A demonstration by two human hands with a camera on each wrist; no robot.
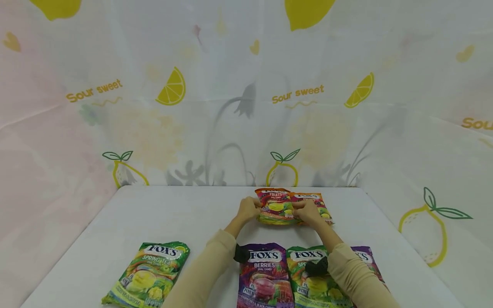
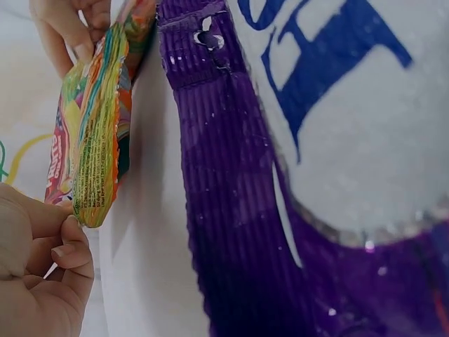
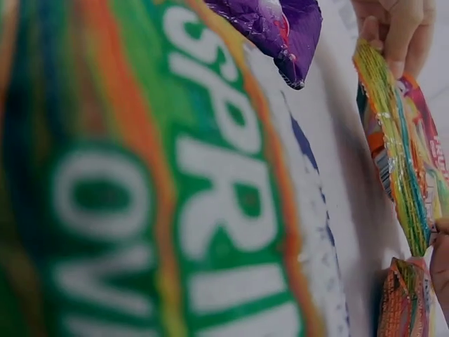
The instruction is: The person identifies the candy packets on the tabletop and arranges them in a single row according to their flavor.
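An orange-topped Fox's Fruits candy bag [image 1: 275,207] is held between both hands at the back of the white table. The left hand [image 1: 248,208] pinches its left edge, and the thumb and finger grip shows close up in the left wrist view. On the opposite side, the right hand [image 1: 307,211] pinches the right edge. The bag's crimped lower edge [image 3: 393,140] faces the camera in the right wrist view. A second Fruits bag [image 1: 325,214] sits just right of the held one, partly covered by it and by the right hand.
In front lie a purple Berries bag [image 1: 265,273], a green Spring Tea bag [image 1: 316,282] and another purple bag [image 1: 367,259], partly under the right forearm. Another Spring Tea bag [image 1: 148,273] lies angled at front left. A lemon-print cloth [image 1: 215,128] hangs behind.
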